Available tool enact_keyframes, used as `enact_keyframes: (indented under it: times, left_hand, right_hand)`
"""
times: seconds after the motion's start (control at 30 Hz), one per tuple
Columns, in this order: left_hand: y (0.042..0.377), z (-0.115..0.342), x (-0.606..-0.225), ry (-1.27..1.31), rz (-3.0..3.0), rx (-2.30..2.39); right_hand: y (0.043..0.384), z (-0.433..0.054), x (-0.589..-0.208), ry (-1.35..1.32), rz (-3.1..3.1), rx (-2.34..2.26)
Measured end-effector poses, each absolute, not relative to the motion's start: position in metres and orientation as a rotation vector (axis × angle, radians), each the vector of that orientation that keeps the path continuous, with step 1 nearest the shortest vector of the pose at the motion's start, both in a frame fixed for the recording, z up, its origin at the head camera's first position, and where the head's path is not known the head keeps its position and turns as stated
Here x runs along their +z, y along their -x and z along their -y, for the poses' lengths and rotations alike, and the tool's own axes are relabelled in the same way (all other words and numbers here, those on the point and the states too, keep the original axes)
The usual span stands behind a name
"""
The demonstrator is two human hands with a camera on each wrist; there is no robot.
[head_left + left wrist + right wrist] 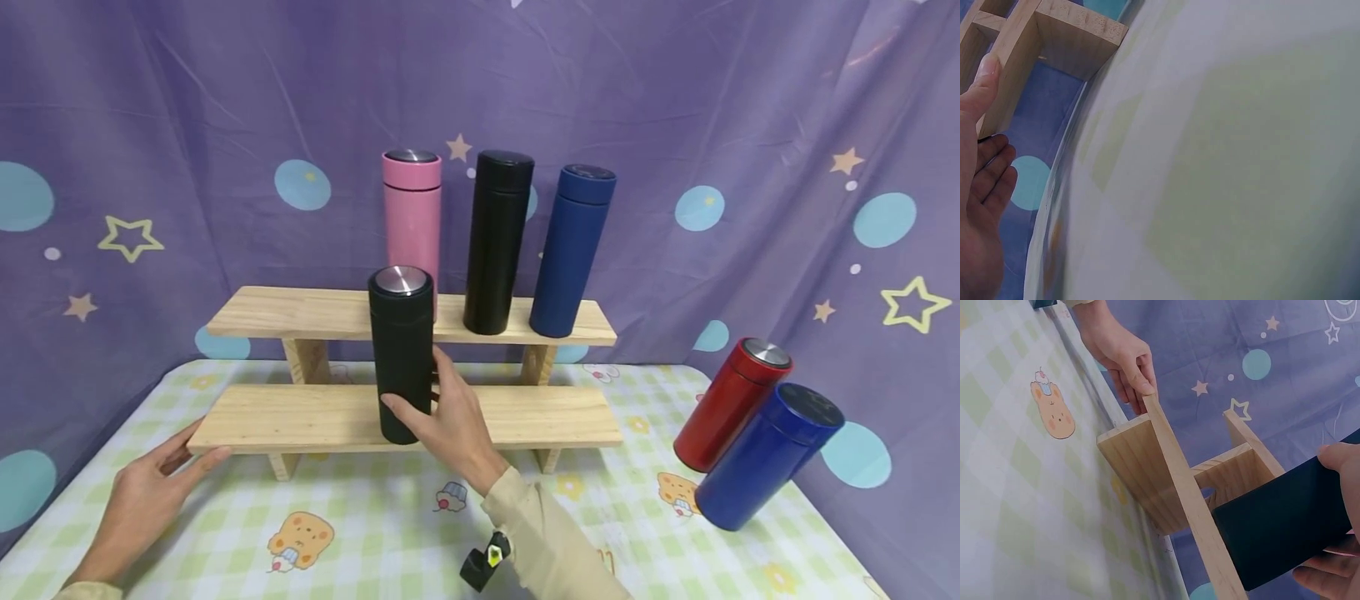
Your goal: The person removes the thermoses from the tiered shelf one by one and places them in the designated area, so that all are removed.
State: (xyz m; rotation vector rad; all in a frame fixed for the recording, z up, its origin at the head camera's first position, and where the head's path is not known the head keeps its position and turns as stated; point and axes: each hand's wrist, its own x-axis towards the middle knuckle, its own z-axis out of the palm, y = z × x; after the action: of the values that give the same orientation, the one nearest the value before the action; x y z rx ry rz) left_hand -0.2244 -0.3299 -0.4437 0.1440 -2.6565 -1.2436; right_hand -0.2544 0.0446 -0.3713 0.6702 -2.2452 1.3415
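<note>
My right hand [457,421] grips a dark green vacuum flask [405,358] with a silver lid top, thumb and fingers around its lower part. The flask is upright, its base at the front of the lower board of a two-tier wooden shelf [300,417]; contact with the board cannot be told for certain. At that board's left end, my left hand [146,496] holds the corner, thumb on top and fingers underneath. The right wrist view also shows the flask [1291,512] by the board's edge [1191,500].
On the upper board stand a pink flask [412,217], a black flask [498,242] and a blue flask [572,250]. To the right, a red flask [731,408] and a shiny blue flask [768,458] stand on the checked tablecloth [375,542]. A purple curtain [247,125] hangs behind.
</note>
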Motion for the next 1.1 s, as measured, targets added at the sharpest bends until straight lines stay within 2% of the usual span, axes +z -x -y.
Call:
enact_keyframes:
  times: [0.6, 1.1]
  left_hand:
    - [0.224, 0.331, -0.445, -0.144, 2.625, -1.236]
    - [0.224, 0.331, -0.446, -0.142, 2.633, -1.231]
  right_hand:
    - [0.239, -0.065, -0.38, -0.639, 2.303, 1.425]
    - [0.215, -0.118, -0.394, -0.614, 2.255, 1.314]
